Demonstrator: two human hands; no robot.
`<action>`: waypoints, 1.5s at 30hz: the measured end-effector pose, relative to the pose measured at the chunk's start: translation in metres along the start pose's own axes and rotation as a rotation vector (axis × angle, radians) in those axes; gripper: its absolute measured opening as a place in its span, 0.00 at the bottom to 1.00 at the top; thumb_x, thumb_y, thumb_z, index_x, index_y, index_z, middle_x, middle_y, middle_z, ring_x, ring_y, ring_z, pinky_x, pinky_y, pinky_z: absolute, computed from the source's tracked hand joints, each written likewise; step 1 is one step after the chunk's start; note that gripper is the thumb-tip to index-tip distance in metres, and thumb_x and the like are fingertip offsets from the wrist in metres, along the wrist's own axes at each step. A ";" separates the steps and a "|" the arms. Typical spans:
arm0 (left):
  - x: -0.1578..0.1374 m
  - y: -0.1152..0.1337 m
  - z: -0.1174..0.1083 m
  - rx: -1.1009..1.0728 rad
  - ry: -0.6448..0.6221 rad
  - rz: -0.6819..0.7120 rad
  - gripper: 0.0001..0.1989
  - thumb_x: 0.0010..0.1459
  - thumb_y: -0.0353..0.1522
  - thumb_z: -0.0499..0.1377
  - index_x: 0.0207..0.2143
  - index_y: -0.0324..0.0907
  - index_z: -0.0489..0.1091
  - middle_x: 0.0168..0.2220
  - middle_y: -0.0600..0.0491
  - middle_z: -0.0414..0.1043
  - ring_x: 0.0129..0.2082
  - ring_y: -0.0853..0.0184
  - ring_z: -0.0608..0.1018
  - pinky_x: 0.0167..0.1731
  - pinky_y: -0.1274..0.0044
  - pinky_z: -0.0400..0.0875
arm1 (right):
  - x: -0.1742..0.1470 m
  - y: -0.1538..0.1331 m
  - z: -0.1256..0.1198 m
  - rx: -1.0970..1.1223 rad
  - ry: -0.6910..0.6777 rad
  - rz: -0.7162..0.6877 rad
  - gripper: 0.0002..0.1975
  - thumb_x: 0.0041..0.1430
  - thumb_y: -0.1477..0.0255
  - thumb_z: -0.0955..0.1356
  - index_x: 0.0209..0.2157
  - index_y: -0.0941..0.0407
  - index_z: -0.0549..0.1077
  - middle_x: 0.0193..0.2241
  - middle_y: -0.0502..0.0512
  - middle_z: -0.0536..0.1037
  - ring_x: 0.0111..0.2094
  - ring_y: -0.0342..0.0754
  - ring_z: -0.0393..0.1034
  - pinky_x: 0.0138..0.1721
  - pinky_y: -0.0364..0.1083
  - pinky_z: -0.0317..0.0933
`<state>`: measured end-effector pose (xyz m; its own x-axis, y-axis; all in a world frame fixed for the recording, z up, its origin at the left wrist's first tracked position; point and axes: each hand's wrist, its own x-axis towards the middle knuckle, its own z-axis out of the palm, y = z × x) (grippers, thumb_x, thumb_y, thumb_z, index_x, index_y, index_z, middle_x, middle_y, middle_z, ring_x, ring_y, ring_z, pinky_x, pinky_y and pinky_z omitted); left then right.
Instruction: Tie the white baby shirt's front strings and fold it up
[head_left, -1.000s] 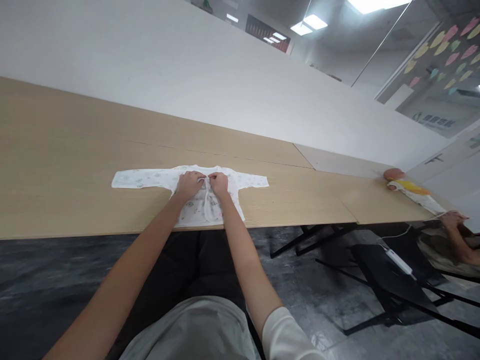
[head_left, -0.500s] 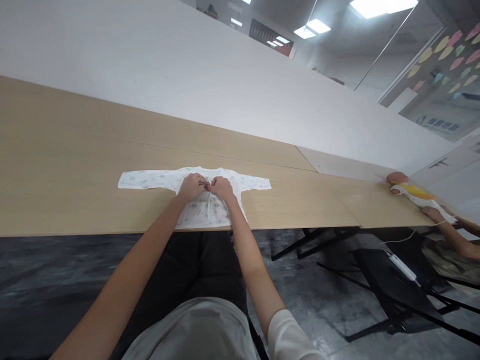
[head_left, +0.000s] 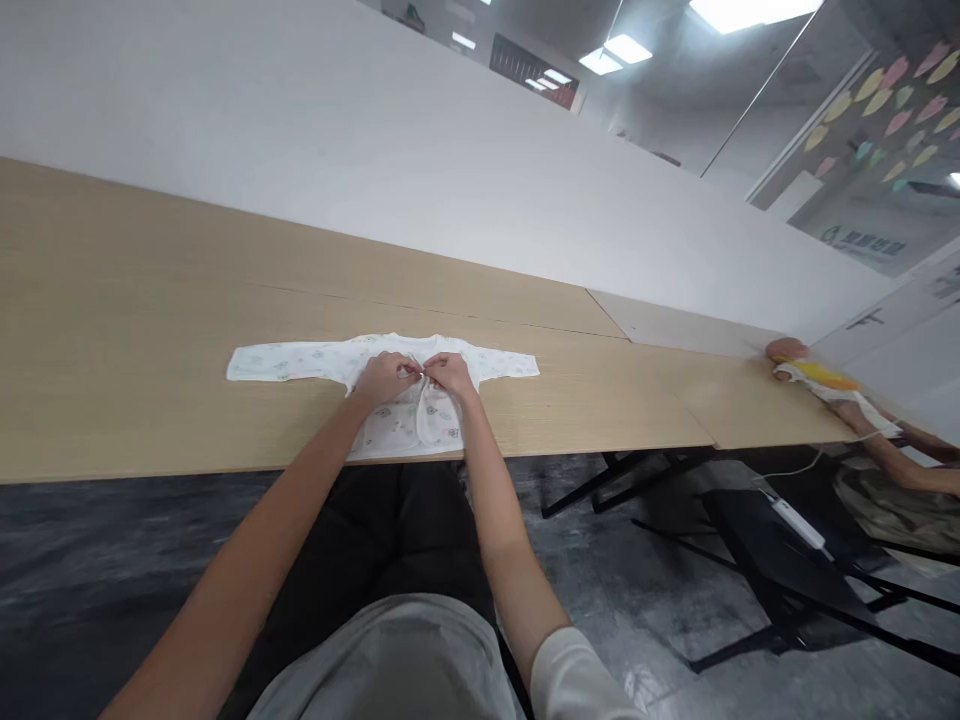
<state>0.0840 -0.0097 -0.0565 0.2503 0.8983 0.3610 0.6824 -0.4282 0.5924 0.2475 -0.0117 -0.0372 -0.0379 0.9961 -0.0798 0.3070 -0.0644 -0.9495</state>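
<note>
A small white baby shirt (head_left: 401,428) with a sparse printed pattern lies flat before me, its sleeves stretched out to both sides. Its hem rests by the table's front edge, and a front opening runs down the middle. My left hand (head_left: 386,378) pinches the cloth left of that opening, below the neckline. Close beside it, my right hand (head_left: 450,374) is closed on the right-hand edge of the opening. The fingertips of both hands nearly meet; any small tie or fastener between them is too small to make out.
The long wooden table (head_left: 150,300) runs along a white wall (head_left: 300,150). At the far right, another person's arms (head_left: 892,455) reach to a doll (head_left: 817,375) in yellow and white. A black chair (head_left: 795,560) with a white power strip (head_left: 799,522) stands below.
My fingertips have drawn slightly apart at the shirt's front opening, the right hand shifting a little right. The shirt stays in place; the camera view has shifted slightly.
</note>
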 end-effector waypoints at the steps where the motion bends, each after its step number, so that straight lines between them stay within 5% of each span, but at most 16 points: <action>1: 0.000 0.001 -0.001 -0.021 -0.010 -0.006 0.13 0.48 0.40 0.60 0.32 0.46 0.81 0.35 0.49 0.81 0.39 0.57 0.78 0.46 0.69 0.71 | -0.001 0.000 -0.001 0.026 -0.005 0.006 0.05 0.48 0.82 0.69 0.27 0.58 0.73 0.13 0.41 0.68 0.14 0.37 0.59 0.20 0.36 0.56; 6: -0.001 0.003 -0.002 -0.150 -0.025 -0.077 0.14 0.48 0.40 0.58 0.31 0.44 0.80 0.35 0.50 0.81 0.37 0.59 0.79 0.43 0.71 0.71 | -0.002 -0.001 -0.003 0.123 0.016 0.044 0.07 0.48 0.83 0.70 0.29 0.58 0.72 0.13 0.40 0.67 0.15 0.36 0.59 0.18 0.35 0.55; 17: -0.001 0.003 0.000 -0.362 0.001 -0.177 0.13 0.44 0.40 0.61 0.32 0.42 0.77 0.31 0.50 0.81 0.33 0.60 0.80 0.38 0.72 0.74 | -0.005 -0.006 -0.001 0.318 -0.025 0.074 0.10 0.49 0.86 0.69 0.32 0.59 0.71 0.17 0.44 0.73 0.19 0.39 0.70 0.24 0.37 0.68; 31: -0.003 0.005 0.004 -0.420 0.081 -0.104 0.14 0.45 0.41 0.61 0.31 0.42 0.76 0.33 0.48 0.80 0.34 0.61 0.80 0.40 0.71 0.75 | -0.001 0.004 0.003 0.261 -0.031 -0.004 0.12 0.44 0.84 0.72 0.29 0.57 0.69 0.15 0.41 0.72 0.15 0.37 0.65 0.18 0.35 0.58; 45: -0.004 -0.003 0.008 -0.291 0.080 -0.100 0.15 0.47 0.39 0.58 0.36 0.43 0.73 0.31 0.52 0.79 0.33 0.62 0.78 0.38 0.72 0.70 | -0.005 0.000 0.002 0.260 -0.028 0.031 0.13 0.43 0.85 0.69 0.31 0.57 0.68 0.17 0.43 0.73 0.20 0.40 0.69 0.23 0.37 0.64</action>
<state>0.0868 -0.0109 -0.0650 0.1294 0.9317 0.3395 0.4729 -0.3589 0.8047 0.2458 -0.0166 -0.0376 -0.0600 0.9916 -0.1146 0.0537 -0.1115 -0.9923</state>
